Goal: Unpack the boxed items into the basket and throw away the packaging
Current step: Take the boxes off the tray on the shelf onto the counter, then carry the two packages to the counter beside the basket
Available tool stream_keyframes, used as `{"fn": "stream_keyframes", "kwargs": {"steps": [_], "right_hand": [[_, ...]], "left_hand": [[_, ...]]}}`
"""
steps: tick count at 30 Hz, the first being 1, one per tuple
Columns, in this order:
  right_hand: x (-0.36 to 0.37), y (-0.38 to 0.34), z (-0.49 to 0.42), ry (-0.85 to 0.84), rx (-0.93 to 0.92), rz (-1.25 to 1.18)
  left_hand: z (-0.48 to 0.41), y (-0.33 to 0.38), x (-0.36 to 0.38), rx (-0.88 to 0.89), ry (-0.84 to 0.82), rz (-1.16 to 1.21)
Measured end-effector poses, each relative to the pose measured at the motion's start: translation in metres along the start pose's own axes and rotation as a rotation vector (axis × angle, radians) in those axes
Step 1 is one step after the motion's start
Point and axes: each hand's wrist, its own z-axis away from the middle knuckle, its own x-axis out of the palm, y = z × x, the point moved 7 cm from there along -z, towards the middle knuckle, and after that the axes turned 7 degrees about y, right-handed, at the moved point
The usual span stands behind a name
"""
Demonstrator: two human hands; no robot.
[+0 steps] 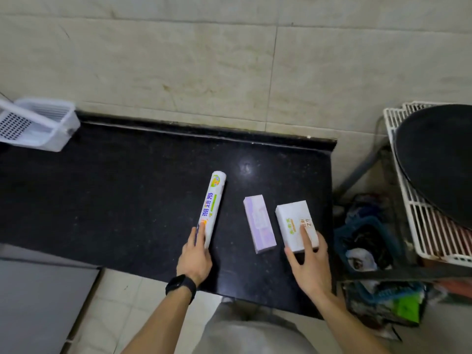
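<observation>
Three packaged items lie on the black countertop (127,200). A long white roll-shaped box with coloured print (212,208) lies at the left; my left hand (195,256), with a black watch on the wrist, grips its near end. A narrow lilac box (259,223) lies untouched in the middle. A wider white box (296,224) lies at the right; my right hand (310,264) rests on its near end, index finger on top and thumb at the side. A white plastic basket (48,126) sits at the counter's far left, tilted, with nothing visible inside.
A tiled wall backs the counter. Right of the counter's edge stands a white wire rack (419,226) bearing a large black round pan (439,159). Below it, blue baskets (367,241) hold bags and clutter. The floor shows in front of the counter.
</observation>
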Motion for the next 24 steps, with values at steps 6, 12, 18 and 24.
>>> {"fn": "stream_keyframes", "kwargs": {"steps": [6, 12, 18, 24], "right_hand": [[0.002, -0.003, -0.006, -0.095, 0.096, 0.271], [-0.008, -0.06, -0.02, 0.006, -0.11, 0.176], [0.053, -0.105, -0.023, -0.296, -0.098, 0.093], [0.088, -0.091, -0.006, -0.277, -0.12, 0.293]], "left_hand": [[-0.003, -0.004, -0.001, -0.044, -0.02, 0.02], [-0.021, -0.007, -0.011, -0.088, -0.036, -0.005], [-0.03, -0.013, -0.01, -0.125, -0.046, -0.075], [-0.026, -0.022, -0.009, -0.188, -0.05, -0.026]]}}
